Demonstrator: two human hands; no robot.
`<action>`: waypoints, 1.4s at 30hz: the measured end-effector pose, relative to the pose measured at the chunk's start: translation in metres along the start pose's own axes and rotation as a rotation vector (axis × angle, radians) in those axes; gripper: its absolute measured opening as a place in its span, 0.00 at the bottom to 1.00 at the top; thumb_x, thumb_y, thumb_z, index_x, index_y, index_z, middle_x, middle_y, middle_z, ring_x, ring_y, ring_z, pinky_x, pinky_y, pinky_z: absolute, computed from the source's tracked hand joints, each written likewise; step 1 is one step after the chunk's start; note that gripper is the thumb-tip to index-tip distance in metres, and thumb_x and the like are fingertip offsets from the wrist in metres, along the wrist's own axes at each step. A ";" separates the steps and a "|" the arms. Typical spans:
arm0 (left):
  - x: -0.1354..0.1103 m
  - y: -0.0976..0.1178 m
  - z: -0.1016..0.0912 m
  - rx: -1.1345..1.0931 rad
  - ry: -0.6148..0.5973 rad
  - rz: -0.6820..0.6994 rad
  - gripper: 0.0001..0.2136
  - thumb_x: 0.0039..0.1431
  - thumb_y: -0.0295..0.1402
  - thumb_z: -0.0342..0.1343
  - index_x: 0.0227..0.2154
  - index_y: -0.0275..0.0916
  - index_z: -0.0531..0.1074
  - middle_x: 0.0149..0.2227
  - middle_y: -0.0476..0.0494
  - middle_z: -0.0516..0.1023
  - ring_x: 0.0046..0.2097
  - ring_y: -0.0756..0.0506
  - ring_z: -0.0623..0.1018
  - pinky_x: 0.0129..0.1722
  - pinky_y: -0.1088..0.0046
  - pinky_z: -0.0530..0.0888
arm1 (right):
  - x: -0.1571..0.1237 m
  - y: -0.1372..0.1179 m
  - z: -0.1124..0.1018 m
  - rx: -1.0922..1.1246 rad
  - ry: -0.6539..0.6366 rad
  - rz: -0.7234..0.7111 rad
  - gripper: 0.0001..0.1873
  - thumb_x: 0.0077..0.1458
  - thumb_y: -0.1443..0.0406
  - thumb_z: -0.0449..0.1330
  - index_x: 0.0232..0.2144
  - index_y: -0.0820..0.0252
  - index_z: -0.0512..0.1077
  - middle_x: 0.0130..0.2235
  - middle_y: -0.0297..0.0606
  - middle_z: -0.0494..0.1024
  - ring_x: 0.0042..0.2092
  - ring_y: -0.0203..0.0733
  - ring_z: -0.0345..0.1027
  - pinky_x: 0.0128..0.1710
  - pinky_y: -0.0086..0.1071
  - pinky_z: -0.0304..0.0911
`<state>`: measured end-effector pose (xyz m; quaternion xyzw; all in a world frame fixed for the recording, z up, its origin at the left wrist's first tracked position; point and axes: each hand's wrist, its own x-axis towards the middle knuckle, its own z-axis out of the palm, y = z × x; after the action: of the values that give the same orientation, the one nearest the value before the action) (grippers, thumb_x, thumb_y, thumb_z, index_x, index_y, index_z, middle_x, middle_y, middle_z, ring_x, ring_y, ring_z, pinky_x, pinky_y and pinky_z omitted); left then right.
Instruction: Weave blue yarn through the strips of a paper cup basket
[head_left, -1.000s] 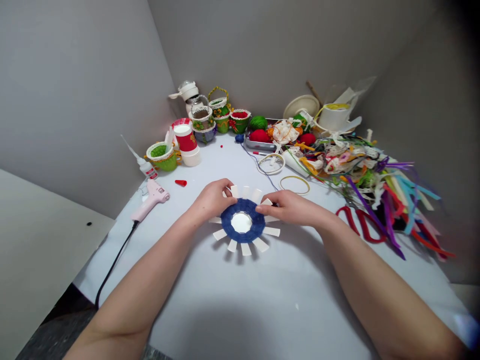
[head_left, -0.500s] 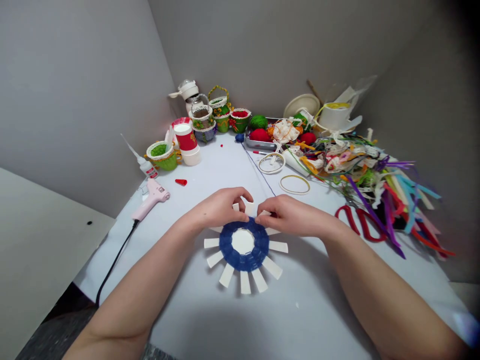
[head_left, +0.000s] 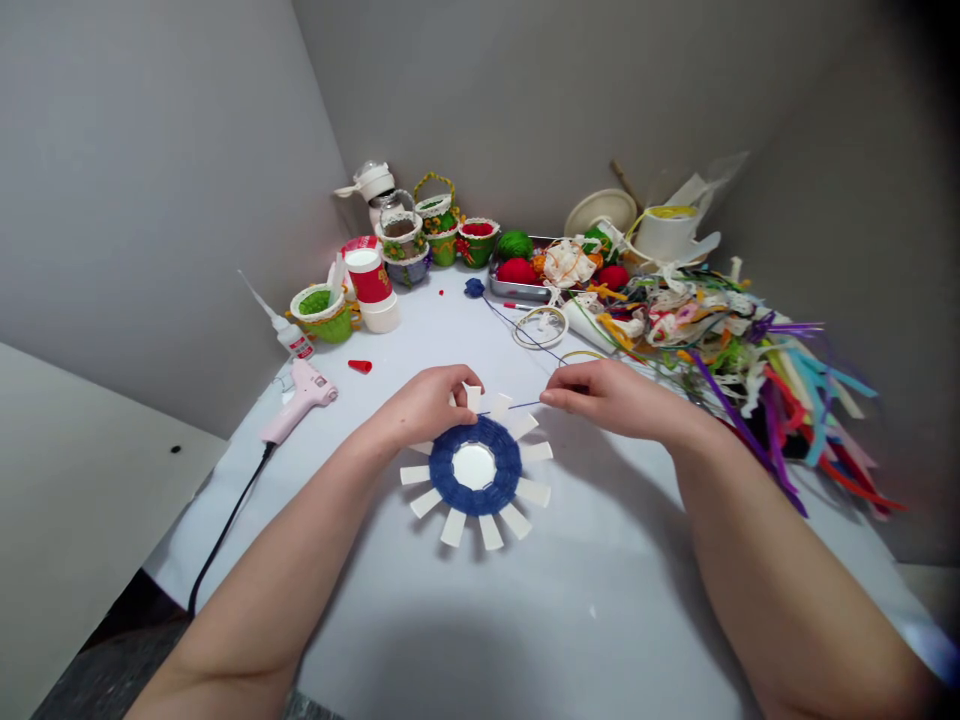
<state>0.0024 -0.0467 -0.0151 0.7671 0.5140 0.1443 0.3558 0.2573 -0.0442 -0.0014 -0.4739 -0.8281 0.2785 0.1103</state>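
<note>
A white paper cup cut into spread strips, with blue yarn woven round its base (head_left: 475, 501), is held above the table in front of me. My left hand (head_left: 436, 405) pinches its upper left edge, thumb on the blue weave and fingers behind a strip. To the upper right, my right hand (head_left: 600, 395) is closed on the blue yarn (head_left: 525, 405), which stretches straight from the top of the weave to my fingertips. From there the yarn runs back to a small blue ball (head_left: 474, 288) on the table.
At left lie a pink glue gun (head_left: 301, 398), a glue bottle (head_left: 292, 337) and a red cap (head_left: 361, 366). Small woven baskets (head_left: 478, 243) stand at the back. A metal tray (head_left: 529, 292) holds yarn balls; colourful strips and trimmings (head_left: 675, 315) are heaped at right.
My right hand has moved right, away from the weave, drawing the yarn out taut. The cut cup has shifted slightly up and left with my left hand. The blue ball has shifted slightly.
</note>
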 end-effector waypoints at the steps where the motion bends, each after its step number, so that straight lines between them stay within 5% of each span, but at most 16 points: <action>1: 0.000 0.000 0.000 0.002 0.000 -0.006 0.16 0.45 0.32 0.58 0.41 0.41 0.71 0.29 0.52 0.75 0.32 0.49 0.73 0.31 0.75 0.67 | -0.002 -0.003 -0.002 0.005 0.029 -0.012 0.20 0.56 0.51 0.52 0.28 0.59 0.73 0.24 0.33 0.71 0.27 0.36 0.60 0.27 0.29 0.52; 5: 0.001 -0.001 0.001 -0.001 0.003 -0.024 0.16 0.45 0.32 0.58 0.40 0.41 0.71 0.29 0.51 0.75 0.32 0.48 0.74 0.31 0.74 0.67 | -0.011 -0.020 -0.005 0.059 0.080 -0.053 0.16 0.55 0.54 0.55 0.28 0.59 0.73 0.25 0.33 0.73 0.27 0.35 0.60 0.27 0.28 0.52; 9: 0.001 -0.002 0.001 0.000 0.034 -0.053 0.15 0.45 0.32 0.57 0.39 0.40 0.71 0.29 0.51 0.75 0.31 0.49 0.73 0.30 0.74 0.67 | -0.012 -0.028 -0.003 0.067 -0.001 -0.072 0.15 0.55 0.55 0.55 0.28 0.58 0.73 0.25 0.34 0.72 0.27 0.35 0.60 0.27 0.28 0.52; 23: 0.010 -0.016 -0.001 -0.007 0.211 -0.194 0.16 0.44 0.34 0.58 0.40 0.38 0.71 0.32 0.51 0.76 0.32 0.49 0.73 0.31 0.74 0.67 | 0.012 -0.003 0.036 0.103 -0.118 0.086 0.27 0.53 0.44 0.49 0.21 0.61 0.65 0.20 0.30 0.59 0.23 0.31 0.50 0.21 0.26 0.46; 31: 0.000 -0.008 -0.009 -0.031 0.031 -0.110 0.21 0.43 0.38 0.60 0.44 0.40 0.69 0.32 0.49 0.75 0.32 0.49 0.73 0.30 0.75 0.68 | 0.013 -0.003 0.034 0.220 -0.233 0.055 0.23 0.53 0.50 0.50 0.17 0.60 0.57 0.20 0.29 0.50 0.23 0.31 0.43 0.20 0.27 0.42; 36: -0.005 0.005 -0.005 -0.133 -0.064 0.033 0.23 0.43 0.35 0.61 0.46 0.41 0.68 0.37 0.47 0.77 0.36 0.48 0.74 0.33 0.74 0.70 | 0.007 -0.011 0.030 0.199 -0.320 -0.011 0.22 0.54 0.51 0.51 0.18 0.60 0.59 0.20 0.29 0.52 0.23 0.31 0.45 0.21 0.27 0.44; 42: -0.005 0.012 0.004 -0.043 -0.130 0.092 0.18 0.46 0.31 0.58 0.43 0.42 0.70 0.31 0.51 0.76 0.32 0.50 0.73 0.31 0.75 0.68 | 0.005 -0.018 0.032 0.186 -0.357 -0.036 0.22 0.55 0.51 0.50 0.19 0.61 0.61 0.20 0.28 0.52 0.23 0.31 0.45 0.22 0.27 0.45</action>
<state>0.0107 -0.0555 -0.0090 0.7896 0.4510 0.1215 0.3978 0.2276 -0.0582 -0.0182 -0.3900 -0.8135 0.4313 0.0099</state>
